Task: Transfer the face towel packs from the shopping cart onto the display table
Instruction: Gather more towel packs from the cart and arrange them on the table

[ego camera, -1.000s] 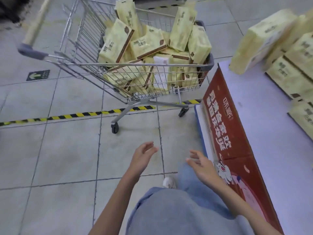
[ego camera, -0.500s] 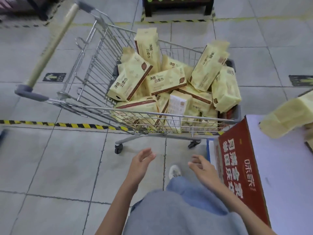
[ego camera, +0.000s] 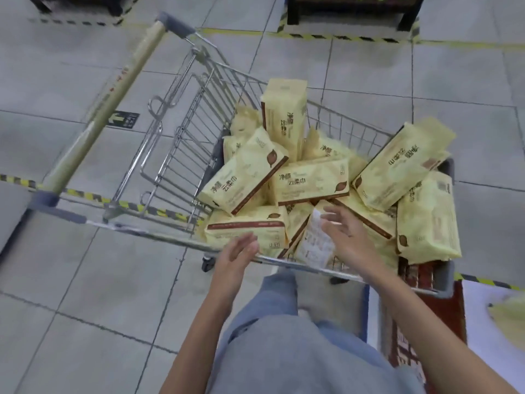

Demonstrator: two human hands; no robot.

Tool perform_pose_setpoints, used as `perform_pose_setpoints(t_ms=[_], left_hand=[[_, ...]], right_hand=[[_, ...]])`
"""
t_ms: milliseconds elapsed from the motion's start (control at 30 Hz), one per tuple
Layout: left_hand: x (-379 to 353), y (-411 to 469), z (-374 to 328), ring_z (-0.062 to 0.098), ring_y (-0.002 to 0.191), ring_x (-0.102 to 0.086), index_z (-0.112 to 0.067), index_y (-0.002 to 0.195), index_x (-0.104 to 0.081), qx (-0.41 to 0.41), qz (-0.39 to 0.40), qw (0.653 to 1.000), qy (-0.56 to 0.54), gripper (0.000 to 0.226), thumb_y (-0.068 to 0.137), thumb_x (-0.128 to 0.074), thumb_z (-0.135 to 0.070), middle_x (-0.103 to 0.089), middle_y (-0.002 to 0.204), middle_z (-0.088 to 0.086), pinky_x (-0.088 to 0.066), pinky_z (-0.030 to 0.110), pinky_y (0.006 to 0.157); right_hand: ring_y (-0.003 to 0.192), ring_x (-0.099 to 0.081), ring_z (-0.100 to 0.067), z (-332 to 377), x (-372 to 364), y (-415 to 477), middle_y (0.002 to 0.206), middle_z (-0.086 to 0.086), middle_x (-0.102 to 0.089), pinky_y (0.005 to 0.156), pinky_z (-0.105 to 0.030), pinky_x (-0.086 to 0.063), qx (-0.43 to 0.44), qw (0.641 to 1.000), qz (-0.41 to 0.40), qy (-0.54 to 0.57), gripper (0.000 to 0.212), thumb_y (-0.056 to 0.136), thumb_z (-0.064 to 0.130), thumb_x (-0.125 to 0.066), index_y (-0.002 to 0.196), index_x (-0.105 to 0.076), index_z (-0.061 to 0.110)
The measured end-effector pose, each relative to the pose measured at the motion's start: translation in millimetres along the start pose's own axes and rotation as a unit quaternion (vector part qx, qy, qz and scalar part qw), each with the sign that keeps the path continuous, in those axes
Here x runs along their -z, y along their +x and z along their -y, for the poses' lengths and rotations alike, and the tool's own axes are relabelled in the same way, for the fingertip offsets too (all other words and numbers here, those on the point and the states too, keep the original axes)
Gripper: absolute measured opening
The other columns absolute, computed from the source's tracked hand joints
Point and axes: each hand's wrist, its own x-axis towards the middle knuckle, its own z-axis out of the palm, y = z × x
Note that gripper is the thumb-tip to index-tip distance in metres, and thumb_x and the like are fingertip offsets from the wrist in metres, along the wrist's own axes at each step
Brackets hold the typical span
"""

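— Hands first: what are they doing?

— Both are stretching forward toward 12 o'clock, fingers straight and loose, gripping nothing. The left hand [ego camera: 238,251] is hovering over the near rail of the shopping cart [ego camera: 181,155]. The right hand [ego camera: 345,237] is spreading above a white-labelled pack [ego camera: 314,240] just inside that rail. Motion blur is keeping me from telling whether either is touching anything.

— And the task's goods?

— The face towel packs [ego camera: 309,180] are lying heaped in the cart's basket, filling it from 12 to 3 o'clock. An upright pack [ego camera: 284,115] is standing at the far side, at 12. A flat pack [ego camera: 247,226] is lying along the near rail, just beyond the left hand. A tilted pack [ego camera: 397,169] is leaning at 2 o'clock, and an end pack [ego camera: 426,220] is resting against the cart's end at 3.

— Where is the bench sitting?

— At 4 o'clock from the person, just beside the cart's end. The bench [ego camera: 488,365] is showing a white top, with a red printed panel [ego camera: 403,351] running down its side. Something pale yellow [ego camera: 508,311] is lying on it at the frame's edge, too blurred to name.

— Anything else?

— The cart's handle [ego camera: 105,109] is pointing toward 10 o'clock over grey floor tiles [ego camera: 85,294] crossed by yellow-and-black tape [ego camera: 85,194]. The person's grey-blue trousers [ego camera: 284,351] are filling 6 o'clock.
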Motion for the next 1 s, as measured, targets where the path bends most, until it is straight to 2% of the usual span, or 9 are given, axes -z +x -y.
perform_pose_setpoints(t_ms=[100,200,300,367,467,567,767,900,1000], left_hand=[[-2.7,40.0,-40.1,0.016,0.110,-0.063,-0.028,0.107,-0.064,-0.033,0.002,0.999,-0.003,0.022,0.086,-0.063,-0.023,-0.069,0.113,-0.006,-0.046,0.032,0.098],[-4.8,87.5,-76.2,0.015,0.111,-0.062,-0.026,0.110,-0.062,-0.062,-0.022,0.998,0.011,0.023,0.088,-0.063,-0.018,-0.068,0.113,-0.006,-0.047,0.025,0.093],[-2.3,136.7,-96.9,0.014,0.115,-0.059,-0.018,0.119,-0.060,-0.103,-0.067,0.986,0.114,0.032,0.087,-0.066,-0.020,-0.064,0.118,-0.004,-0.047,0.023,0.091],[2.4,168.3,-101.4,0.015,0.119,-0.054,-0.016,0.128,-0.056,-0.101,-0.079,0.965,0.228,0.046,0.085,-0.068,-0.027,-0.061,0.126,-0.001,-0.043,0.028,0.097],[7.5,205.9,-96.5,0.019,0.125,-0.048,-0.017,0.138,-0.047,-0.059,-0.027,0.931,0.358,0.065,0.082,-0.070,-0.039,-0.052,0.138,0.002,-0.036,0.028,0.097],[10.8,229.0,-85.3,0.020,0.130,-0.043,-0.020,0.143,-0.038,-0.063,0.018,0.899,0.433,0.079,0.078,-0.069,-0.051,-0.045,0.145,0.002,-0.034,0.031,0.100],[22.9,246.1,-76.4,0.019,0.124,-0.047,-0.032,0.143,-0.033,-0.037,0.055,0.897,0.436,0.102,0.057,-0.077,-0.066,-0.046,0.141,-0.001,-0.036,0.031,0.093],[28.0,249.2,-79.2,0.018,0.110,-0.056,-0.036,0.138,-0.031,-0.014,0.083,0.899,0.429,0.117,0.037,-0.076,-0.075,-0.053,0.129,-0.004,-0.049,0.040,0.091],[24.1,247.5,-84.4,0.013,0.096,-0.058,-0.033,0.135,-0.033,-0.015,0.082,0.892,0.444,0.117,0.035,-0.071,-0.080,-0.057,0.116,-0.010,-0.048,0.030,0.075]], right_hand=[[0.102,-0.055,-0.011,29.0,8.9,53.1,0.114,0.008,-0.055,0.079,-0.023,-0.042,0.010,1.000,0.004,-0.008,0.036,0.093,0.034,-0.054,0.128,-0.049,0.024],[0.106,-0.054,-0.014,46.0,13.5,112.1,0.118,0.006,-0.054,0.085,-0.027,-0.041,0.016,0.999,0.015,-0.047,0.043,0.092,0.038,-0.056,0.132,-0.047,0.023],[0.115,-0.051,-0.020,45.8,11.2,169.5,0.124,0.002,-0.053,0.091,-0.031,-0.040,0.015,0.988,0.062,-0.142,0.054,0.088,0.040,-0.060,0.136,-0.043,0.020],[0.122,-0.048,-0.024,37.2,7.2,201.2,0.135,-0.004,-0.051,0.095,-0.034,-0.039,0.009,0.963,0.116,-0.242,0.066,0.085,0.043,-0.064,0.140,-0.040,0.015],[0.130,-0.042,-0.026,18.7,-0.7,231.3,0.143,-0.008,-0.045,0.100,-0.035,-0.037,0.007,0.904,0.193,-0.381,0.081,0.078,0.050,-0.069,0.142,-0.037,0.013],[0.132,-0.037,-0.026,0.5,-6.0,247.0,0.145,-0.007,-0.041,0.106,-0.038,-0.033,0.038,0.845,0.212,-0.490,0.092,0.070,0.055,-0.072,0.144,-0.033,0.018],[0.134,-0.030,-0.025,-11.3,-11.3,254.7,0.144,-0.006,-0.038,0.108,-0.042,-0.022,0.074,0.773,0.201,-0.597,0.108,0.058,0.066,-0.072,0.145,-0.027,0.021],[0.133,-0.029,-0.026,-6.3,-13.2,256.2,0.141,-0.007,-0.039,0.108,-0.046,-0.022,0.055,0.740,0.214,-0.635,0.116,0.051,0.074,-0.070,0.143,-0.030,0.017],[0.133,-0.029,-0.029,-5.4,-12.1,250.9,0.142,-0.010,-0.038,0.108,-0.046,-0.025,0.030,0.753,0.219,-0.619,0.116,0.051,0.071,-0.072,0.142,-0.030,0.013]])
